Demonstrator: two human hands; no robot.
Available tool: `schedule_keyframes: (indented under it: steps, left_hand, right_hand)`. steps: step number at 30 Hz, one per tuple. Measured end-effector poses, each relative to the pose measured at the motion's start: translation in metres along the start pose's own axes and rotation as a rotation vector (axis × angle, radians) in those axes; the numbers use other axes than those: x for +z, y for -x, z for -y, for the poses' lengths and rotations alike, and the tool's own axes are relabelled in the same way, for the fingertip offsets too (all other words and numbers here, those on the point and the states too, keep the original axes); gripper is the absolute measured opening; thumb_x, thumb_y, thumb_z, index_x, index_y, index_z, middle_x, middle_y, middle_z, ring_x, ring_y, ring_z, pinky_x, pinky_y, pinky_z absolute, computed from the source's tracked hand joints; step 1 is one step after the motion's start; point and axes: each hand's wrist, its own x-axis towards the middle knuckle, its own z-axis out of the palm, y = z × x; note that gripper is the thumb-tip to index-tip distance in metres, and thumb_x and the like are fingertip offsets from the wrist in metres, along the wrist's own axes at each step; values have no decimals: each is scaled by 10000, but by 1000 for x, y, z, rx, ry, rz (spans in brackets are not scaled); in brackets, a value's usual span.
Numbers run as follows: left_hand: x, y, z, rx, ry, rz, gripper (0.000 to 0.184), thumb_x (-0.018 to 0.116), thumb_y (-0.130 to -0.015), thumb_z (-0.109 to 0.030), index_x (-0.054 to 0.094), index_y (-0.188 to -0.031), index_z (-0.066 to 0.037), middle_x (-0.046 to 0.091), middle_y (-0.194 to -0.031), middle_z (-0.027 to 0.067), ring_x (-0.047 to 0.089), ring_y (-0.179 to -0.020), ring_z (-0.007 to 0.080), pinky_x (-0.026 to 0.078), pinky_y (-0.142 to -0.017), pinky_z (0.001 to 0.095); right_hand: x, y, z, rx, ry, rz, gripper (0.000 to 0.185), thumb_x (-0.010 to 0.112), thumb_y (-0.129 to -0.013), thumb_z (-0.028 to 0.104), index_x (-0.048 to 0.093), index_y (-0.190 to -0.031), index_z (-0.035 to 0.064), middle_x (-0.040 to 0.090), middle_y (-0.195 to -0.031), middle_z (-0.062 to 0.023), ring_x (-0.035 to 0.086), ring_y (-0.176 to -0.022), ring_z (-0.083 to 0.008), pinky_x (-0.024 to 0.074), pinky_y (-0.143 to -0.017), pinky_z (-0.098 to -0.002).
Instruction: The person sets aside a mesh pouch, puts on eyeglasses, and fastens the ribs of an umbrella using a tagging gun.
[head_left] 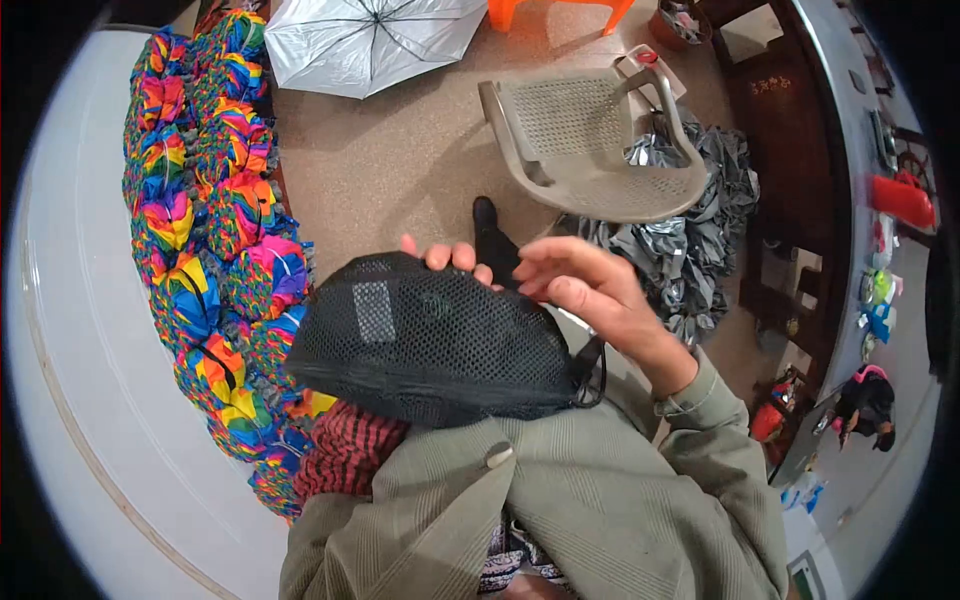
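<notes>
A black mesh bag (450,345) with a small pale patch on its left part is held in front of my body. My left hand (450,256) is mostly hidden behind the bag, its fingertips curling over the top edge. At the bag's upper right edge is my right hand (600,295), thumb and fingers bent close to the rim; whether it grips the edge is hard to tell. A black cord loop (592,378) hangs at the right end of the bag.
Rainbow-coloured bundles (210,240) line the left side. Ahead are an open silver umbrella (375,40), an orange stool (560,12) and a beige plastic chair (600,140). Crumpled grey sheets (700,240) lie around the chair; dark wooden furniture (790,150) stands at right.
</notes>
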Motion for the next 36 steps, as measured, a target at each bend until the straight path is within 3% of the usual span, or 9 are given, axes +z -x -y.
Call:
schedule_keyframes:
  steps: [5, 9, 12, 17, 21, 25, 28, 31, 36]
  left_hand:
    - [18, -52, -86, -95, -116, -127, 534, 189, -966, -477, 570, -938, -104, 531, -1063, 114, 493, -999, 314, 383, -900, 487]
    - [51, -107, -148, -126, -89, -70, 523, 192, -976, -444, 568, -938, -82, 537, -1055, 126, 504, -976, 322, 404, -891, 456]
    - [65, -137, -200, -164, -114, -208, 521, 186, -983, -417, 570, -937, -68, 551, -1019, 127, 521, -971, 325, 421, -899, 447]
    - [96, -207, -282, -174, -165, -66, 532, 174, -984, -413, 571, -930, -62, 566, -988, 127, 530, -1010, 326, 424, -919, 460]
    - [111, -242, -352, -295, -308, -158, 535, 184, -983, -417, 579, -955, -57, 579, -997, 128, 519, -1064, 324, 413, -950, 461]
    - [102, -275, -386, -453, -228, -28, 518, 195, -984, -409, 572, -1047, -60, 545, -1149, 143, 505, -1100, 329, 410, -960, 450]
    - [68, -316, -397, -357, -242, 251, 521, 226, -972, -433, 510, -1116, -20, 411, -1309, 221, 452, -1182, 318, 446, -940, 468]
    - [58, -349, -425, -471, -356, 209, 448, 309, -971, -382, 447, -1193, -18, 313, -1384, 213, 439, -1202, 308, 442, -945, 478]
    - [62, -417, -437, -626, -524, 232, 392, 381, -960, -330, 440, -1217, -39, 303, -1397, 206, 404, -1236, 308, 400, -989, 482]
  right_hand:
    - [11, -91, 18, 101, -216, -27, 450, 557, -880, 293, 481, -1188, -25, 581, -1070, -105, 546, -1015, -170, 415, -908, -304]
    - [29, -167, 50, 100, -200, -45, 535, 584, -865, 349, 443, -1228, -18, 545, -1137, -111, 522, -1057, -180, 393, -937, -313]
    - [43, -227, 65, 50, -208, -67, 586, 595, -853, 370, 413, -1255, -16, 513, -1177, -111, 491, -1100, -185, 369, -958, -320]
    - [71, -327, 85, -2, -238, -149, 722, 631, -809, 436, 357, -1306, -11, 468, -1224, -115, 426, -1175, -196, 316, -998, -329]
    - [92, -386, 99, -86, -230, -268, 723, 660, -802, 399, 355, -1318, -4, 454, -1223, -115, 474, -1094, -194, 350, -968, -327]
    - [96, -415, 121, -105, -264, -310, 793, 665, -775, 441, 334, -1329, -21, 474, -1206, -133, 463, -1112, -203, 331, -982, -324]
    - [82, -422, 124, -34, -174, -316, 804, 664, -764, 456, 350, -1312, -42, 489, -1194, -137, 465, -1111, -197, 339, -970, -306]
    - [62, -424, 129, 24, -196, -280, 795, 662, -761, 452, 365, -1304, -47, 494, -1197, -133, 461, -1116, -190, 344, -963, -296]
    - [12, -447, 144, 1, -385, -100, 744, 661, -767, 440, 411, -1276, -42, 506, -1189, -110, 471, -1089, -163, 371, -930, -279]
